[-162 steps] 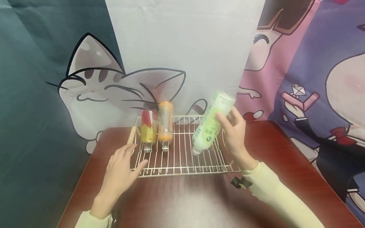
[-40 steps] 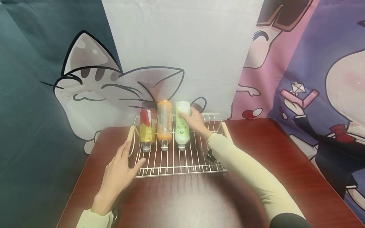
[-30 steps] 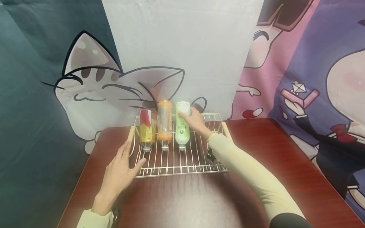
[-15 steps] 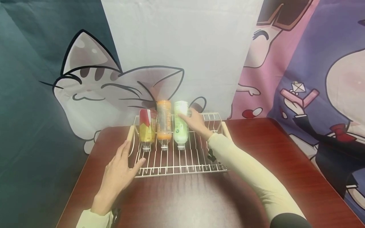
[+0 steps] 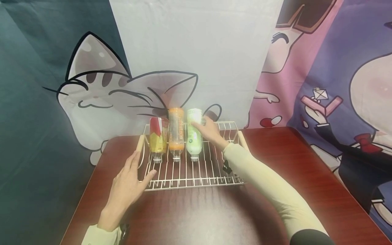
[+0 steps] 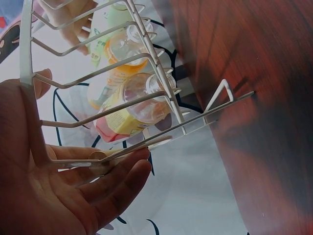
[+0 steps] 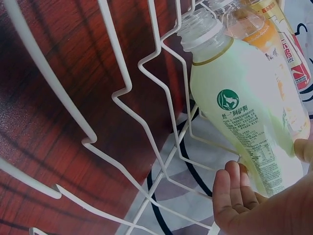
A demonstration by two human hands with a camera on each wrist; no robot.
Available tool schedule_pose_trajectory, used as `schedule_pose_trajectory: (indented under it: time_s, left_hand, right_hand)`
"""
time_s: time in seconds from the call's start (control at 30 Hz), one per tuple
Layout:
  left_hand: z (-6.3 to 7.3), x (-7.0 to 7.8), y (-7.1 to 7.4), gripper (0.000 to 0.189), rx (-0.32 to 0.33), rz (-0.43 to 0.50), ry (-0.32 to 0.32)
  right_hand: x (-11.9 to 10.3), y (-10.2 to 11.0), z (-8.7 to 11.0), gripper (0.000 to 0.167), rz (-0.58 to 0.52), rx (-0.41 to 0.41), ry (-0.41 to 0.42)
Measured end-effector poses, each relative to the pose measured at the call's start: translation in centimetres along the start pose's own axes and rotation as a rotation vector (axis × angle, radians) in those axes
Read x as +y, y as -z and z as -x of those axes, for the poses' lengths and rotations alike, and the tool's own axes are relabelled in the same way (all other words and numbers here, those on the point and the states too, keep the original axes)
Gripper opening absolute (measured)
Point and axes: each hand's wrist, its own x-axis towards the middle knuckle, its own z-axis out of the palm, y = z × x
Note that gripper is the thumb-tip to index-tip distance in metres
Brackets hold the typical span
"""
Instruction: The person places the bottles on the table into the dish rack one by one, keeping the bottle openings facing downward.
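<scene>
My right hand [image 5: 209, 131] grips a pale green plastic bottle [image 5: 194, 136], thumb on one side and fingers on the other. The bottle lies neck-down toward me on a white wire rack [image 5: 196, 182], as the right wrist view [image 7: 234, 98] also shows. To its left, an orange-banded clear bottle [image 5: 176, 131] and a shorter red-and-yellow bottle [image 5: 157, 137] lie the same way. My left hand [image 5: 127, 185] rests at the rack's left front corner, thumb by the front rail. In the left wrist view its extended fingers [image 6: 117, 186] lie along the rack's side.
The rack has pale side handles [image 5: 243, 141] and stands on a reddish-brown wooden table [image 5: 196, 217]. Behind the table hangs a cartoon-printed cloth [image 5: 196, 51]. Wire slots continue right of the green bottle, partly under my right forearm.
Since the oldest frame, the right hand has brought the green bottle leftward and down onto the rack beside the orange-banded bottle. Over the last second the bottle has shifted only slightly; the left hand stays put.
</scene>
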Motion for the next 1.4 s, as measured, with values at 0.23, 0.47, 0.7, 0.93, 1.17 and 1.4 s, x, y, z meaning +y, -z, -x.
schedule_pose_trajectory:
  time_s: [0.23,0.47,0.7,0.93,1.17,1.4]
  left_hand:
    - [-0.1,0.1,-0.1,0.095,0.000,0.001,-0.002]
    - [-0.3,0.1,-0.1,0.096,-0.004,0.002,-0.012]
    - [-0.4,0.1,-0.2,0.096,-0.013,0.008,-0.016]
    - [-0.9,0.1,0.1,0.097,-0.034,-0.008,-0.032]
    - [-1.6,-0.4,1.1,0.089,-0.035,-0.027,-0.060]
    - [-3.4,-1.4,2.8,0.074,0.002,-0.054,-0.120]
  right_hand:
    - [0.0,0.2,0.0,0.079,-0.005,0.003,-0.004]
    - [0.0,0.4,0.0,0.081,0.004,0.017,-0.016]
    - [0.3,0.6,0.1,0.083,-0.007,0.026,-0.020]
    - [0.1,1.3,0.3,0.085,0.011,0.017,-0.031]
    - [-0.7,4.5,1.4,0.075,0.065,-0.075,-0.011]
    - [0.0,8.0,3.1,0.060,0.112,-0.121,0.064]
